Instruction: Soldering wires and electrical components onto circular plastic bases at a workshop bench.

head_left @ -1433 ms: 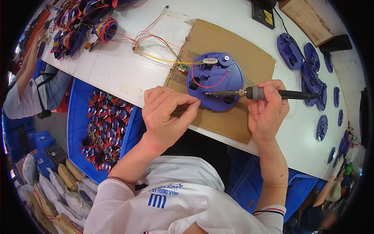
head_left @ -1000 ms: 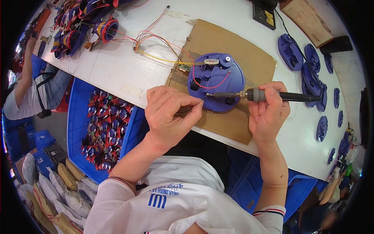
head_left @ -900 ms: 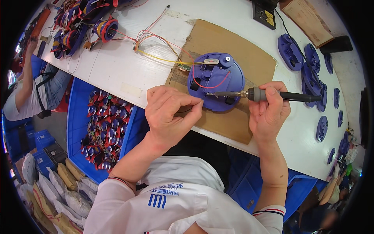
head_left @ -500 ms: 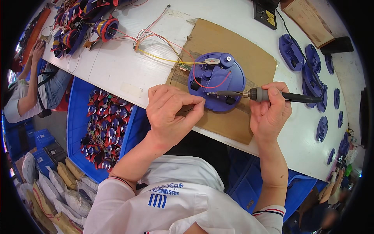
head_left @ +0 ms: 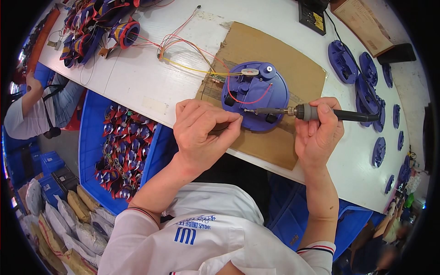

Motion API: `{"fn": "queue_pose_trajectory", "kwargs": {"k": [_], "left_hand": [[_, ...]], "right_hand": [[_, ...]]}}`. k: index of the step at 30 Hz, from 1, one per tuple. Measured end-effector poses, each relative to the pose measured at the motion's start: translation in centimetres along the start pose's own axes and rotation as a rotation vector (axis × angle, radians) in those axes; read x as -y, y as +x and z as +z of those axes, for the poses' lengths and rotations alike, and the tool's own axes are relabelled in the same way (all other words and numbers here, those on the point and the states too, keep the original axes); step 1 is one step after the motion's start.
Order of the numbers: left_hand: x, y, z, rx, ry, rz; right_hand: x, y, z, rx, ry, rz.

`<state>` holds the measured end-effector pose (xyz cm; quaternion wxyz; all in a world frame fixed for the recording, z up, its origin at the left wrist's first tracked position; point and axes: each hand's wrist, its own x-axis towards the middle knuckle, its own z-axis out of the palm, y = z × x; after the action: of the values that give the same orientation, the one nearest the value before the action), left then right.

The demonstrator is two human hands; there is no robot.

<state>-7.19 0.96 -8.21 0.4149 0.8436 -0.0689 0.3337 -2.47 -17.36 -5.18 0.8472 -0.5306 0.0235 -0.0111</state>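
Observation:
My right hand (head_left: 319, 130) is closed around the grey-and-black grip of a soldering iron (head_left: 308, 111). The iron's tip points left and reaches a small spot near the lower edge of a round purple plastic housing (head_left: 255, 96). Just left of that tip, my left hand (head_left: 205, 128) pinches a thin dark wire (head_left: 218, 130), mostly hidden by the fingers. The housing lies on a cardboard sheet (head_left: 293, 59). It carries a white disc (head_left: 250, 72), a small knob and a red wire (head_left: 238, 101). Yellow and red wires lead left from it to a bundle (head_left: 161, 51).
Purple-and-red assemblies (head_left: 98, 25) crowd the table's far left. More purple housings (head_left: 343, 62) lie at right, beside the iron's cord. A black soldering stand (head_left: 312, 17) sits at the back. A blue bin (head_left: 91, 151) of parts stands below left, and another person (head_left: 30, 112) sits beyond it.
The iron's tip has shifted very slightly on the housing, and my hands hold nearly the same places. At far left, the other person's arms have drawn back from the table edge.

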Motion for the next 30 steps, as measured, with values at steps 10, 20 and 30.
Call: {"fn": "queue_pose_trajectory", "kwargs": {"k": [10, 20, 30], "left_hand": [[0.0, -0.1, 0.0, 0.007, 0.014, -0.004], [0.1, 0.0, -0.5, 0.031, 0.020, 0.024], [-3.0, 4.5, 0.0, 0.288, 0.161, 0.048]], "right_hand": [[0.5, 0.3, -0.9, 0.003, 0.001, -0.010], [1.3, 1.0, -1.4, -0.022, 0.051, -0.051], [3.2, 2.5, -3.8, -0.071, 0.172, -0.117]]}}
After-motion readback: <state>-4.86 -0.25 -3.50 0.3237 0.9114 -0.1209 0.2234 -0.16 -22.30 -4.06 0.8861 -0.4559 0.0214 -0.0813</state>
